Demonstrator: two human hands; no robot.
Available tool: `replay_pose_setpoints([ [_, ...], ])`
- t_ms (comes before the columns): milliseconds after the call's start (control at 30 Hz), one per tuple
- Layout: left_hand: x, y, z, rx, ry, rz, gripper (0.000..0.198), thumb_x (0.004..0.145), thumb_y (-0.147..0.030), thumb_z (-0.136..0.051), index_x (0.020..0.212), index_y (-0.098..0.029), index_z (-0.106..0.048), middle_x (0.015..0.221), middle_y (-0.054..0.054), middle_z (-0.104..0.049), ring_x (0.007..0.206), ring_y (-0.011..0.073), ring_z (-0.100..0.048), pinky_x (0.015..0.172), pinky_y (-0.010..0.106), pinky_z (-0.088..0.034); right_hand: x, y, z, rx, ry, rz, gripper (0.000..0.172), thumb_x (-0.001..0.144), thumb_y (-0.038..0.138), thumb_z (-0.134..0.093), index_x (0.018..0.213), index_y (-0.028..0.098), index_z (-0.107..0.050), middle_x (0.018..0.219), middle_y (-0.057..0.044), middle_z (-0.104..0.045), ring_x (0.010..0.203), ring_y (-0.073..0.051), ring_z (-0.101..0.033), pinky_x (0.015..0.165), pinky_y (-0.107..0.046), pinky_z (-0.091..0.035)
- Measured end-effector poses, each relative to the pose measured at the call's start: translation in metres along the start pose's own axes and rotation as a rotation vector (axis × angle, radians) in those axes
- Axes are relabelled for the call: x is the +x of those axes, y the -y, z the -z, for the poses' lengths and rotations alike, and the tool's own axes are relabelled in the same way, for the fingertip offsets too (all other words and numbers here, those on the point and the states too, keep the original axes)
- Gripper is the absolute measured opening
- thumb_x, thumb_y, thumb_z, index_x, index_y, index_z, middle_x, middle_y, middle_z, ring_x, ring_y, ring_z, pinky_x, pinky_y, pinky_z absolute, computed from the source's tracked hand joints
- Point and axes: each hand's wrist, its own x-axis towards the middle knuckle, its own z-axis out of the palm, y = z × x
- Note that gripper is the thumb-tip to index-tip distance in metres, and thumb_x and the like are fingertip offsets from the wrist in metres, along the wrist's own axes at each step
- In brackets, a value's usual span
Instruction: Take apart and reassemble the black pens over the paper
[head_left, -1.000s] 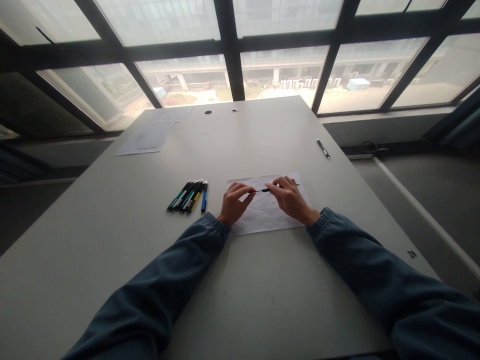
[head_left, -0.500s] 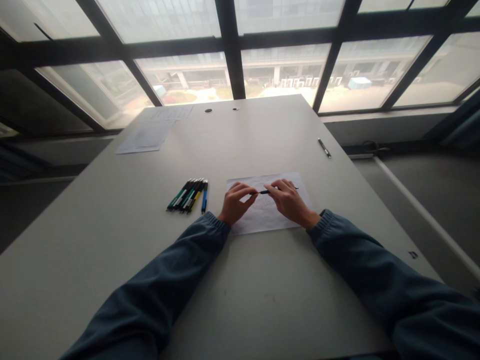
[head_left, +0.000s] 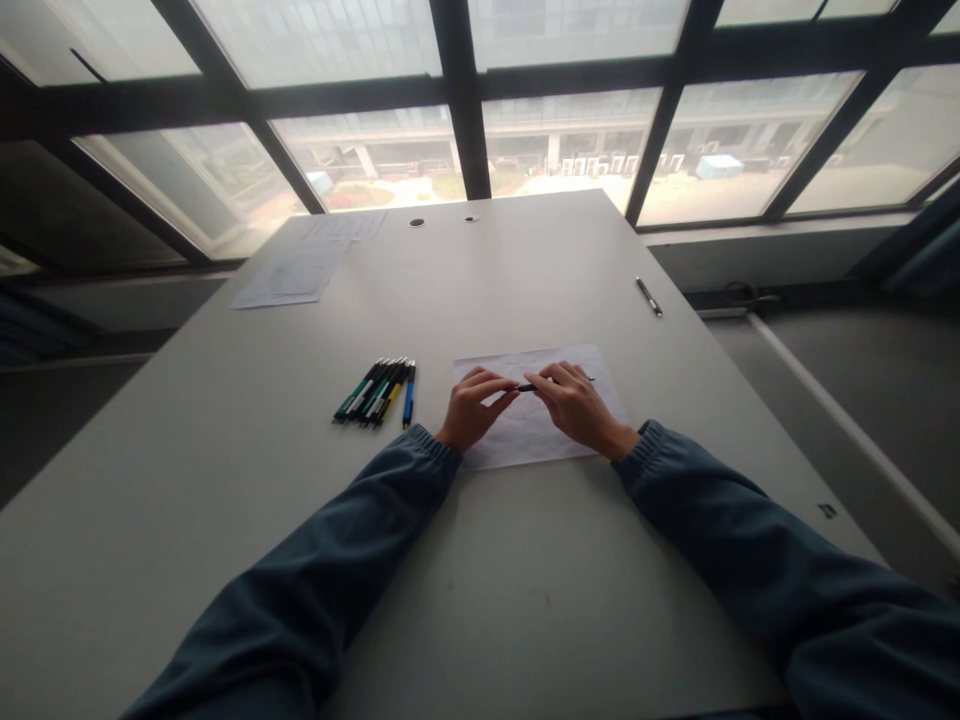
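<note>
Over a white sheet of paper [head_left: 525,440], my two hands meet at a thin black pen [head_left: 527,387] held nearly level. My left hand [head_left: 472,408] pinches its left end between thumb and fingertips. The pen's body is gripped by the fingers of my right hand [head_left: 577,405], which cover most of it. A thin dark end sticks out beyond the right fingers. Whether the piece at the left fingertips is joined to the body, I cannot tell. Left of the hands lies a row of several pens [head_left: 371,392] with green, white and yellow parts, and a blue pen [head_left: 409,393] beside it.
A single black pen [head_left: 649,297] lies near the right edge of the white table [head_left: 487,560]. Papers [head_left: 300,268] rest at the far left. A small dark piece [head_left: 826,510] is by the near right edge. Windows stand behind the table.
My hands have come slightly closer together, and the stretch of pen showing between them is shorter. The things lying on the table have not moved.
</note>
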Motion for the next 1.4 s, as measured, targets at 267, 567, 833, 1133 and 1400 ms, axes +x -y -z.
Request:
replay_pose_setpoints([
  [267,-0.002,0.002,0.000,-0.030,-0.025,0.045,0.018,0.086,-0.034,-0.077,0.101,-0.023,-0.075,0.081,0.003,-0.073,0.073,0.0155,-0.062,0.069,0.031,-0.054,0.000,0.000,-0.001,0.137,-0.070,-0.030,0.013,0.103,0.021,-0.048,0.103,0.020,-0.061,0.093,-0.009,-0.066,0.091,-0.026,-0.056,0.083,-0.040,-0.044],
  [567,-0.002,0.004,0.000,-0.039,0.007,0.092,0.020,0.086,-0.041,-0.076,0.090,-0.022,-0.077,0.073,0.003,-0.071,0.064,0.0139,-0.058,0.062,0.029,-0.052,0.001,0.001,-0.002,0.114,-0.040,-0.017,0.014,0.102,0.020,-0.048,0.099,0.021,-0.061,0.094,-0.009,-0.064,0.092,-0.025,-0.055,0.083,-0.039,-0.044],
  [833,0.000,-0.004,0.000,-0.052,0.039,0.072,0.027,0.090,-0.042,-0.071,0.108,-0.022,-0.075,0.088,0.005,-0.076,0.077,0.0171,-0.065,0.067,0.030,-0.052,0.000,0.000,-0.003,0.175,-0.059,-0.019,0.013,0.102,0.019,-0.048,0.101,0.021,-0.061,0.094,-0.009,-0.065,0.091,-0.024,-0.057,0.084,-0.039,-0.046],
  [1133,0.028,0.055,0.055,0.340,0.053,0.272,0.014,0.089,-0.024,-0.067,0.095,-0.019,-0.079,0.090,0.007,-0.076,0.066,0.0177,-0.063,0.071,0.031,-0.050,-0.005,-0.005,-0.006,0.219,-0.088,-0.049,0.012,0.101,0.017,-0.049,0.104,0.020,-0.061,0.096,-0.009,-0.065,0.091,-0.024,-0.058,0.083,-0.039,-0.048],
  [1400,0.018,0.080,0.062,0.688,0.281,0.365,0.019,0.089,-0.025,-0.066,0.103,-0.020,-0.079,0.100,0.010,-0.075,0.096,0.0270,-0.066,0.088,0.038,-0.050,-0.004,-0.006,-0.007,0.228,-0.114,-0.038,0.011,0.102,0.019,-0.050,0.104,0.020,-0.061,0.094,-0.009,-0.065,0.089,-0.024,-0.058,0.080,-0.038,-0.049],
])
